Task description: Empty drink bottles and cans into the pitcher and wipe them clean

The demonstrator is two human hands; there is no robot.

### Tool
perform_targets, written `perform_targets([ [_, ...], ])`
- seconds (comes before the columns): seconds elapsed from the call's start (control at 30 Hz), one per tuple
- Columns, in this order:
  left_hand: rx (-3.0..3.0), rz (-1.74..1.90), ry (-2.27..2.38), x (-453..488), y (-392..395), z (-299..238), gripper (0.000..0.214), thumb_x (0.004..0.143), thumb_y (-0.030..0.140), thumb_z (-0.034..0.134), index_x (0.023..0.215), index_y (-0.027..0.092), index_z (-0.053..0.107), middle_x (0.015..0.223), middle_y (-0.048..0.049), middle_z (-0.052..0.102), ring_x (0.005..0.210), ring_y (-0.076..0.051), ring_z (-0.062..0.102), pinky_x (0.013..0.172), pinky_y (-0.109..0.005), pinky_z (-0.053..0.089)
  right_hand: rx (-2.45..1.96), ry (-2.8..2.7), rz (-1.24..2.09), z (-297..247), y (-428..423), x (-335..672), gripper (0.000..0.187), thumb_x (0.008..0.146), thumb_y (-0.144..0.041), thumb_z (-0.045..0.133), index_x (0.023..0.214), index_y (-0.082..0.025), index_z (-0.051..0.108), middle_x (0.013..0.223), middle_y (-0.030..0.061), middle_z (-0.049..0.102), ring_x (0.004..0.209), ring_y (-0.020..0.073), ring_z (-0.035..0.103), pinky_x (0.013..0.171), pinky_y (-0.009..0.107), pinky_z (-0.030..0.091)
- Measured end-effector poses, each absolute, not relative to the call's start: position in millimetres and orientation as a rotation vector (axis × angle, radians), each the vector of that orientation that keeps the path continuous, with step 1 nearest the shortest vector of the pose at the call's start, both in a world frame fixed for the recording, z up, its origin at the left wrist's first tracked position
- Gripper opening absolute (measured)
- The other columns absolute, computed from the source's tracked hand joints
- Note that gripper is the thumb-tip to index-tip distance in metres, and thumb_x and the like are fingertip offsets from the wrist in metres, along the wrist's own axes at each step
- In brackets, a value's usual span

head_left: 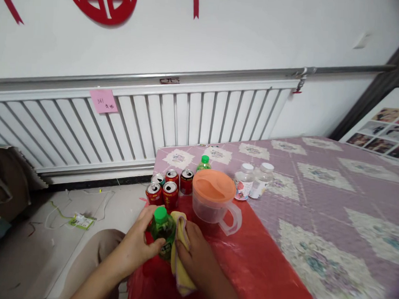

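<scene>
Bottle [163, 235] against cloth [178, 272]
Near the counter's [263, 270] left edge, the left hand [138, 244] curls around the bottle; the right hand [199, 256], half-closed, grips the cloth.

I see a red plastic sheet [256, 261] bearing drink cans [170, 193] and an orange-lidded pitcher [214, 198], beside quilted floral cloth [312, 206].

Plain beige cloth trousers [93, 253] show between seven and eight o'clock; the left hand [140, 244], near seven, and right hand [197, 252], near six, are bare, forearms [102, 276] included.
</scene>
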State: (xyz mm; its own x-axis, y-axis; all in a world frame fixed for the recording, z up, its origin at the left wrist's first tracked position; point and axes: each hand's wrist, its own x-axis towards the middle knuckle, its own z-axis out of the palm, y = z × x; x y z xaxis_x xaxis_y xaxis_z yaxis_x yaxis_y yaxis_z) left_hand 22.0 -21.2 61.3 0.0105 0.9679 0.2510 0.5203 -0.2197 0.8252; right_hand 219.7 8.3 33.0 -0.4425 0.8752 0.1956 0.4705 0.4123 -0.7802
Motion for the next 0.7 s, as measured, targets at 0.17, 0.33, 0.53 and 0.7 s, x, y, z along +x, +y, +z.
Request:
perform_targets([
  [0.17, 1.69, 1.072, 1.618, 26, -22, 67, 0.063, 0.069, 0.022, 0.067, 0.128, 0.02, 0.048, 0.126, -0.0109, 0.057, 0.117, -0.028, 0.054, 0.101, -0.044, 0.044, -1.072, -2.017, 0.862, 34, 5, 221, 0.043, 0.086, -0.016, 0.051, 0.129, -0.022, 0.049, 0.128, 0.0111, 0.056, 0.121, 0.0239, 0.053, 0.1, 0.037, 0.047],
  [0.33, 1.712, 1.097, 1.653, 27, -21, 71, 0.052, 0.069, 0.023, 0.067, 0.119, 0.02, 0.054, 0.114, -0.008, 0.063, 0.105, -0.026, 0.059, 0.096, -0.042, 0.047, -0.991, -1.898, 0.774, 33, -4, 221, 0.054, 0.089, -0.02, 0.049, 0.141, -0.025, 0.036, 0.144, 0.0098, 0.044, 0.135, 0.0227, 0.041, 0.112, 0.039, 0.036],
  [0.53, 1.722, 1.136, 1.69, 28, -19, 65, 0.055, 0.068, 0.025, 0.07, 0.12, 0.02, 0.053, 0.115, -0.0084, 0.063, 0.105, -0.026, 0.059, 0.096, -0.043, 0.046, -1.18, -2.031, 0.904, 34, -4, 216, 0.051, 0.088, -0.022, 0.046, 0.138, -0.017, 0.042, 0.133, 0.0163, 0.052, 0.122, 0.0267, 0.052, 0.102, 0.042, 0.045],
  [0.7, 1.714, 1.134, 1.655, 29, -21, 68, 0.05, 0.07, 0.022, 0.065, 0.119, 0.019, 0.055, 0.114, -0.0083, 0.064, 0.109, -0.026, 0.059, 0.1, -0.043, 0.044, -1.249, -2.138, 0.993, 29, 2, 216, 0.047, 0.087, -0.021, 0.048, 0.133, -0.012, 0.049, 0.124, 0.0182, 0.057, 0.115, 0.0283, 0.056, 0.1, 0.044, 0.046],
])
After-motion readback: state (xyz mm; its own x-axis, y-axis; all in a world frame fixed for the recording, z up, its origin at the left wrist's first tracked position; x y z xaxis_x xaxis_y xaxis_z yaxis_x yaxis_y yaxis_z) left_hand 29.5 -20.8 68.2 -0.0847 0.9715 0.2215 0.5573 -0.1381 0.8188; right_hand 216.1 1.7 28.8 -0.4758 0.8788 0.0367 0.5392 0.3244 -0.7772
